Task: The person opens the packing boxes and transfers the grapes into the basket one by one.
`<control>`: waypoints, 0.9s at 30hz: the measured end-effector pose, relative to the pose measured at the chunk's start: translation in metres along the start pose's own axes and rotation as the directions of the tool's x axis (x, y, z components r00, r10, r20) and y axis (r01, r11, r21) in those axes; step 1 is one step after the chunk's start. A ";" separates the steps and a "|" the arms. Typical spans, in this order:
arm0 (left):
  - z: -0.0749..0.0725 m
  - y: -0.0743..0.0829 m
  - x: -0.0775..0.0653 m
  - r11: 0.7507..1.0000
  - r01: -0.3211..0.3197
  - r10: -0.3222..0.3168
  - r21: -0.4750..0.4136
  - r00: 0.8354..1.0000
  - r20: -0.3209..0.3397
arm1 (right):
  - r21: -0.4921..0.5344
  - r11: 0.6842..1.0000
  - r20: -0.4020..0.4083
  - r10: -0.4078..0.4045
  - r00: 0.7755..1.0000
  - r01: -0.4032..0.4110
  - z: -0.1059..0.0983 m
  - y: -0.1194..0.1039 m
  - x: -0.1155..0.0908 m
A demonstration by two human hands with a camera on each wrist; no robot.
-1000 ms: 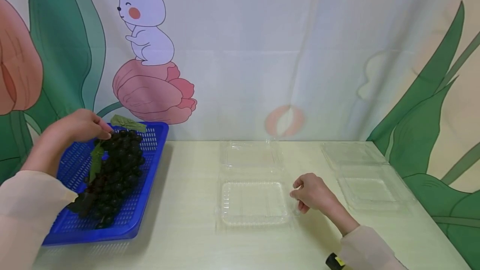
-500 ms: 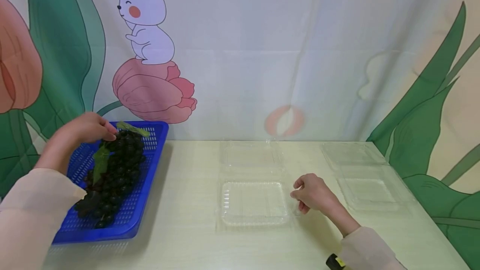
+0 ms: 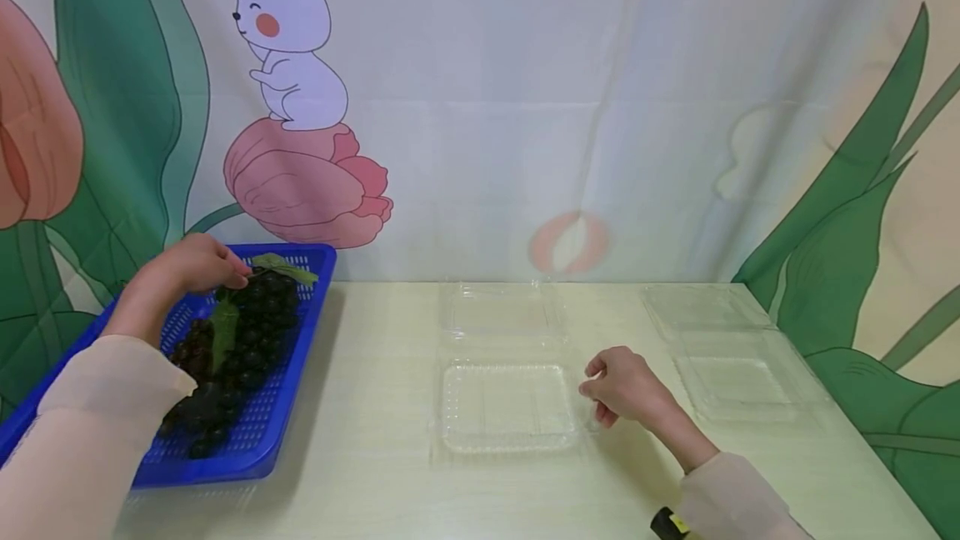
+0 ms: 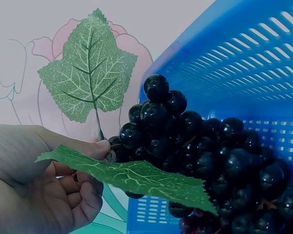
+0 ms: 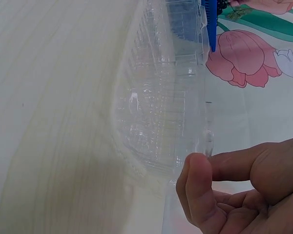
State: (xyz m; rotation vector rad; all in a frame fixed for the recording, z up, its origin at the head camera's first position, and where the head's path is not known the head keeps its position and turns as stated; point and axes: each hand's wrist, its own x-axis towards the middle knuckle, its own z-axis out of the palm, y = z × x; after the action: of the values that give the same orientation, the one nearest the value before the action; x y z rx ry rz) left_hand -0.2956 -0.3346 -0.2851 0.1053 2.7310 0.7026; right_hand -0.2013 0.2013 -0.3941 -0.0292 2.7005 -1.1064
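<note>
My left hand [image 3: 197, 267] pinches the stem of a bunch of dark grapes [image 3: 258, 340] in a blue basket [image 3: 296, 398] at the left. Close up in the left wrist view, thumb and fingers meet at the stem's top, with one green leaf [image 4: 90, 73] standing above and another leaf [image 4: 136, 179] lying across in front. My right hand [image 3: 624, 386] holds the right edge of an open clear plastic container [image 3: 510, 407] between thumb and fingers. Its hinged lid [image 3: 504, 312] lies folded back behind it. In the right wrist view the container [image 5: 156, 97] holds nothing visible.
A second open clear container [image 3: 738, 377] lies on the table [image 3: 375, 473] at the right. Behind the table hangs a printed cloth [image 3: 487, 107] with a rabbit and flowers. A small black object [image 3: 667, 523] is by the right sleeve.
My left hand has moved right and slightly down, drawing the top of the grape bunch and its leaves rightward within the basket. The right hand has stayed at the container's edge.
</note>
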 end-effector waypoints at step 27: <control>0.019 -0.011 0.024 0.988 0.128 -0.130 -0.091 0.991 -0.014 | -0.005 1.000 0.002 0.006 1.000 -0.006 0.001 -0.002 0.003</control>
State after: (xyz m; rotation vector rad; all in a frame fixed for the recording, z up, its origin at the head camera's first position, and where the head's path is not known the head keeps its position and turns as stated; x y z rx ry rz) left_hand -0.3118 -0.3321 -0.3126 -0.0987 2.6911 0.7920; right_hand -0.2039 0.1992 -0.3936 -0.0236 2.7003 -1.0969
